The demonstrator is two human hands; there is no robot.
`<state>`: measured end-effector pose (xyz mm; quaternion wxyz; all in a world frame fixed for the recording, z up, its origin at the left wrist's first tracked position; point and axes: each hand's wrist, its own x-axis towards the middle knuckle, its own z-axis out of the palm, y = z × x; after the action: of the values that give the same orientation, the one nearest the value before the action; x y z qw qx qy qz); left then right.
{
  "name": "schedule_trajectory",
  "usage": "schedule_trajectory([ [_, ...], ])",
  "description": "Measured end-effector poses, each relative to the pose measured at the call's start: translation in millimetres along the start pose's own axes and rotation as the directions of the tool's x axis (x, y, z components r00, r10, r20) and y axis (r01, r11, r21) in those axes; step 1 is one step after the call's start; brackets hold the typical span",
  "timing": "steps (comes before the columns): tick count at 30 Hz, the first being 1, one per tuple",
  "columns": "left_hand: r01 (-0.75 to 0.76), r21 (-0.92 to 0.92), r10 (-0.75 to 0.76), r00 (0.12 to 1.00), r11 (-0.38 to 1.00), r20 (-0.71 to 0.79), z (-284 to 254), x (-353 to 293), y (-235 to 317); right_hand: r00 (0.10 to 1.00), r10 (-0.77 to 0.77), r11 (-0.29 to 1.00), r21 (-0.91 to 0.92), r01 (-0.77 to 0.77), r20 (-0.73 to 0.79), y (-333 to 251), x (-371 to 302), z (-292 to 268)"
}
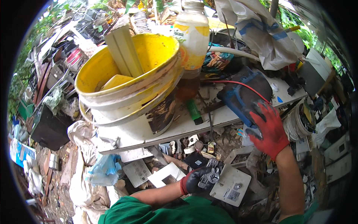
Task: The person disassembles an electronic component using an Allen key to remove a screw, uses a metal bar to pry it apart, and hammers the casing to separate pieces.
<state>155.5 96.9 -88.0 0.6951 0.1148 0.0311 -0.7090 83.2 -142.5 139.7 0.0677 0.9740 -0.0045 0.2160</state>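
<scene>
My left hand (198, 180), in a black glove with a red cuff, is closed around a small grey metal part with cutouts (211, 175), low in front of me. A pale square panel (232, 185) with a label and a round fitting lies just right of it. My right hand (269, 128), in a red glove with dark fingertips, stretches out with fingers spread at the table's front edge. Its fingertips reach the blue-and-black fabric bag (242, 98); whether they press on it, I cannot tell. A thin red cable (244, 85) runs over the bag toward that hand.
On the white table (140, 143) stand a yellow-lined bucket (123, 112) holding a long pale bar, and a large plastic jar (191, 41). A green cylinder (194, 112) lies by the jar. A white sack (268, 41) hangs at the back right. Scrap covers the ground around.
</scene>
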Motion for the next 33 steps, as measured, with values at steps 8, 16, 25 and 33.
schedule_trajectory([
  [8, -0.027, 0.058, 0.022, 0.997, 0.998, 0.075, -4, 17, 10, 0.977, -0.097, 0.956, 0.255, 0.145, -0.191, 5, 101, -13],
  [16, 0.058, 0.016, -0.060, 0.990, 0.998, 0.129, 7, 14, 12, 0.801, -0.108, 0.981, -0.068, 0.182, 0.589, -7, 209, 40],
  [25, 0.025, -0.080, -0.019, 0.996, 0.996, 0.082, -28, 28, 7, 0.938, -0.235, 0.965, 0.176, 0.193, 0.257, 17, 194, 44],
  [33, 0.102, -0.127, -0.084, 0.986, 0.987, 0.142, -18, 29, 7, 0.799, -0.167, 0.984, 0.151, 0.097, 0.578, 15, 213, 36],
])
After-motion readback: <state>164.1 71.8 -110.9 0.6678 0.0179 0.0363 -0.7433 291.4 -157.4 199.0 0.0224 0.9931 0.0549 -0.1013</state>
